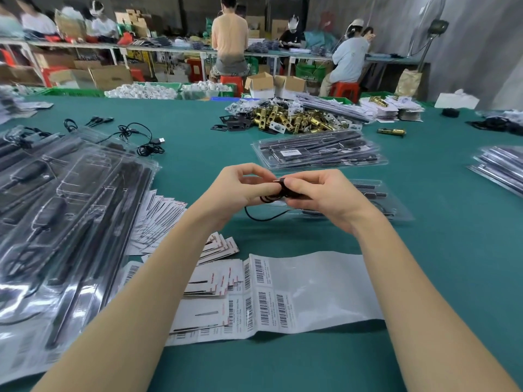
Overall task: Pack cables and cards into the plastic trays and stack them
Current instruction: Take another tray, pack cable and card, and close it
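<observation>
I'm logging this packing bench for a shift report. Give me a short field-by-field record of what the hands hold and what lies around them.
left hand: left hand pinches the black cable
right hand: right hand holds the same cable
black cable: black cable coiled between both hands, one loop hanging down
tray under hands: clear plastic tray on the green table
tray stack: stack of trays at the left
cards: cards fanned beside that stack
labels: barcode label sheet nearest the person
spare cables: loose cables far left
</observation>
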